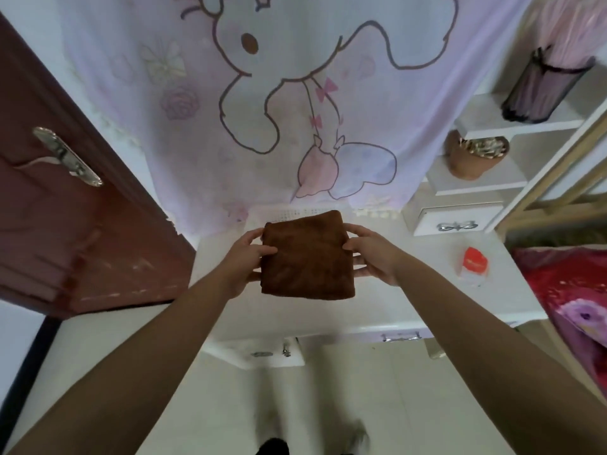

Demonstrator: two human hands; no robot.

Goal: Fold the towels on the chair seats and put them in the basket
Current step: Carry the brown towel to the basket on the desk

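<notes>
A brown towel, folded into a thick square, is held in the air above the white desk. My left hand grips its left edge, thumb on top and fingers underneath. My right hand grips its right edge the same way. Just behind the towel, a white perforated basket stands at the back of the desk; only part of its rim shows. No chair is in view.
A brown door with a metal handle stands at the left. A cartoon curtain hangs behind the desk. White shelves at the right hold containers. An orange-topped packet lies on the desk. A red bedcover is at the far right.
</notes>
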